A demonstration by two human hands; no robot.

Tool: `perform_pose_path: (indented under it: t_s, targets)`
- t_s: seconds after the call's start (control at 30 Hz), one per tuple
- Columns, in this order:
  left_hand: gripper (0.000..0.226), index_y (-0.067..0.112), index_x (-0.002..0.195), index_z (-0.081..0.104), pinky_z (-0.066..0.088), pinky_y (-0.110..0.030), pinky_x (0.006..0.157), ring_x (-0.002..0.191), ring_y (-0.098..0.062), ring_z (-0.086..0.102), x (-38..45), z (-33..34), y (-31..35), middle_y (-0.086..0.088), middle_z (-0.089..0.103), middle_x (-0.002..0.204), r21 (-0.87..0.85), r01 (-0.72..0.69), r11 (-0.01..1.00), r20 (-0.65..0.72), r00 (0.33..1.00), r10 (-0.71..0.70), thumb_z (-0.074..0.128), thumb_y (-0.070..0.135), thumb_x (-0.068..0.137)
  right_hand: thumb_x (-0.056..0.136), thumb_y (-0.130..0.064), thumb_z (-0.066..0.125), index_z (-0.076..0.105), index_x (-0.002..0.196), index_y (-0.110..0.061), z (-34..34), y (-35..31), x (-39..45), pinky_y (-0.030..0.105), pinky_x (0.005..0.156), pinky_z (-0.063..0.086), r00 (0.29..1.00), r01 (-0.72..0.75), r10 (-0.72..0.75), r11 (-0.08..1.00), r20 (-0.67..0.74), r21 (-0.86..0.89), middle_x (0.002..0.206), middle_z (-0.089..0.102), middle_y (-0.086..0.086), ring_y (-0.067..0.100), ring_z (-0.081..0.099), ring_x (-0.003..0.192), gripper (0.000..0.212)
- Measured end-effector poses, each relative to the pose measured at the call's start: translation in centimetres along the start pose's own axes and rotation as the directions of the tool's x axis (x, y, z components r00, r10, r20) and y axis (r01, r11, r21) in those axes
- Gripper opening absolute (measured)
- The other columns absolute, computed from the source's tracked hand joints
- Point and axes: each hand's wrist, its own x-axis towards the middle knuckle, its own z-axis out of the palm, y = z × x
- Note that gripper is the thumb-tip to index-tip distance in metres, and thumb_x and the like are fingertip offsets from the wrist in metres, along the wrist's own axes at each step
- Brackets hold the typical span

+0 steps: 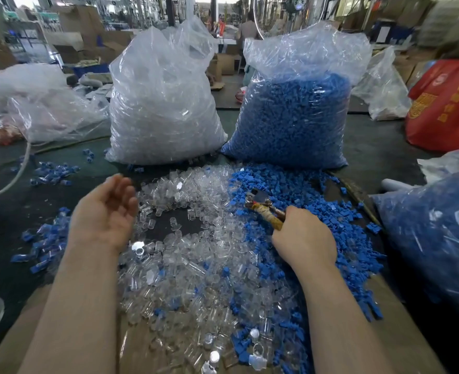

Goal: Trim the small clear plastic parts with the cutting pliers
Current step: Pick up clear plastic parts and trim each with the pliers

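Small clear plastic parts [196, 255] lie heaped under both forearms; left hand [104, 211] hovers palm-up, fingers relaxed, while right hand [304, 238] grips tape-wrapped metal cutting pliers [263, 209].

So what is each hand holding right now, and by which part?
The right hand grips the cutting pliers by the wrapped handles, head pointing away. The left hand is open, palm up, and holds nothing.

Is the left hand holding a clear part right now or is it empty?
Empty: the left hand hovers palm-up, fingers relaxed, above the pile of small clear plastic parts.
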Motion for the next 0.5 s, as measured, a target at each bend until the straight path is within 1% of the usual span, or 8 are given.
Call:
perform_pose_path:
  t_s: [0.03,0.1,0.13,0.2,0.3,0.37,0.43,0.5]
  targets:
    - [0.01,0.016,0.095,0.07,0.056,-0.02,0.065,0.07,-0.005,0.069,-0.8,1.2,-0.5,0.005,0.074,0.079,0.209,-0.033,0.977,0.057,0.998,0.021,0.063,0.022,0.093,0.087,-0.03,0.06,0.05,0.091,-0.021,-0.1,-0.1,0.0,0.03,0.051,0.034,1.0,-0.007,0.007,1.0,0.019,-0.012,0.079,0.05,0.0,0.019,0.047,0.06,0.015]
    - [0.01,0.018,0.098,0.071,0.055,-0.024,0.07,0.076,-0.008,0.07,-2.3,3.3,-1.5,0.003,0.076,0.086,0.546,-0.143,0.826,0.192,0.981,0.043,0.066,0.022,0.091,0.086,-0.03,0.061,0.051,0.093,-0.021,-0.2,-0.1,0.1,0.031,0.053,0.037,0.999,-0.026,0.026,1.0,0.045,-0.012,0.081,0.052,0.0,0.021,0.05,0.063,0.016]
    - [0.009,0.021,0.099,0.071,0.052,-0.024,0.072,0.081,-0.009,0.069,-2.8,4.1,-1.9,0.003,0.076,0.09,0.663,-0.195,0.723,0.258,0.966,0.024,0.067,0.022,0.091,0.086,-0.03,0.061,0.051,0.094,-0.021,-0.3,-0.1,0.1,0.031,0.055,0.039,0.998,-0.028,0.028,1.0,0.049,-0.007,0.083,0.053,0.001,0.022,0.052,0.066,0.016]
    - [0.011,0.027,0.099,0.069,0.049,-0.018,0.071,0.086,-0.006,0.067,-3.5,4.8,-3.1,0.008,0.073,0.094,0.849,-0.279,0.448,0.35,0.933,-0.084,0.069,0.025,0.089,0.086,-0.029,0.061,0.05,0.096,-0.021,-0.2,0.0,0.0,0.032,0.057,0.04,0.999,-0.017,0.018,1.0,0.049,-0.005,0.085,0.053,0.0,0.023,0.053,0.07,0.016]
    - [0.025,0.028,0.111,0.064,0.051,-0.016,0.075,0.091,-0.005,0.065,-4.3,5.5,-4.8,0.01,0.066,0.107,0.922,-0.364,0.131,0.387,0.882,-0.269,0.07,0.034,0.087,0.087,-0.028,0.06,0.051,0.094,-0.02,-0.2,0.0,0.0,0.031,0.054,0.037,0.999,-0.006,0.006,1.0,0.042,-0.008,0.082,0.052,0.0,0.021,0.051,0.065,0.014]
    - [0.037,0.029,0.122,0.06,0.052,-0.02,0.08,0.096,-0.011,0.063,-4.3,5.6,-5.8,0.007,0.057,0.12,0.909,-0.415,-0.026,0.388,0.869,-0.305,0.07,0.038,0.088,0.087,-0.028,0.061,0.052,0.091,-0.02,-0.2,0.0,0.1,0.03,0.052,0.035,0.999,-0.01,0.01,1.0,0.038,-0.009,0.077,0.051,0.0,0.018,0.047,0.06,0.013]
    - [0.035,0.031,0.123,0.061,0.047,-0.013,0.068,0.088,-0.007,0.062,-4.4,5.9,-6.2,0.007,0.053,0.116,0.89,-0.446,-0.098,0.412,0.876,-0.25,0.069,0.035,0.089,0.086,-0.028,0.061,0.052,0.091,-0.02,-0.1,0.0,0.1,0.03,0.052,0.036,0.999,-0.016,0.017,1.0,0.04,-0.013,0.075,0.051,0.0,0.017,0.046,0.058,0.013]
    - [0.022,0.032,0.111,0.064,0.042,-0.011,0.058,0.08,-0.001,0.06,-4.3,5.9,-6.3,0.012,0.059,0.102,0.889,-0.451,-0.086,0.43,0.884,-0.185,0.069,0.026,0.09,0.086,-0.028,0.062,0.051,0.09,-0.02,0.0,-0.1,0.2,0.031,0.054,0.037,0.999,-0.021,0.022,1.0,0.043,-0.017,0.074,0.05,-0.001,0.016,0.045,0.057,0.014]
